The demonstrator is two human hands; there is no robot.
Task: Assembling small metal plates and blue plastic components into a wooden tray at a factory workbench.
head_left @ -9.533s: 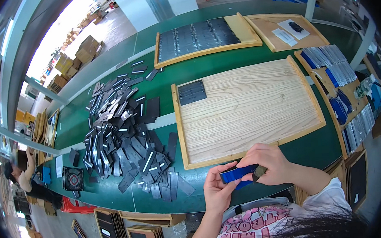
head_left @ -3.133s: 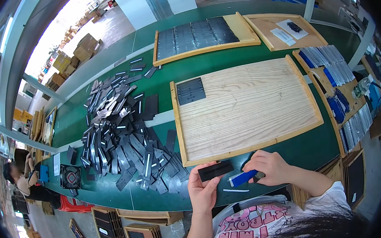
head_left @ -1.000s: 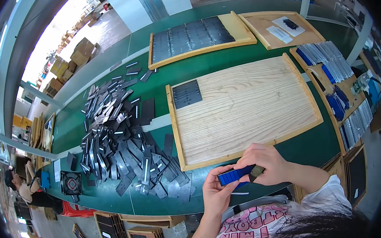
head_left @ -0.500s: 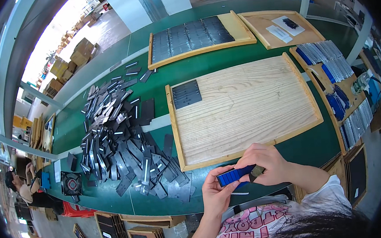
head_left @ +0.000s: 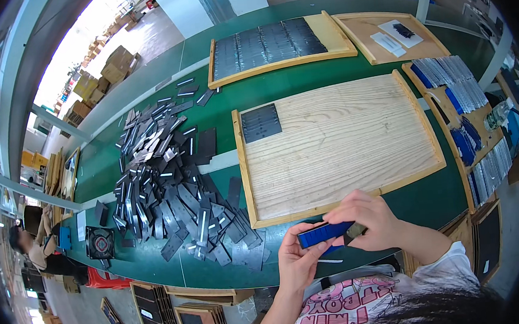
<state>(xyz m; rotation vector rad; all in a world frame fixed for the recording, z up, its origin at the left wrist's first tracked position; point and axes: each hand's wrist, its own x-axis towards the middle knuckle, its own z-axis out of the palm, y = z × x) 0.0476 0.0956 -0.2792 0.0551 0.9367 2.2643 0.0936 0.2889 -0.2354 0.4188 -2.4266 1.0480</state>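
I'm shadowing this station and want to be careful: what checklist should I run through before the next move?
1. Left hand gripping the blue piece: ok.
2. Right hand holding the olive item: ok, at the blue piece's right end.
3. Underside of the blue piece sound: cannot tell, hidden.
4. Table near the hands free of scraps: not ok, a white strip lies there.
5. Loose dark pieces in order: not ok, heaped left of the wooden tray.
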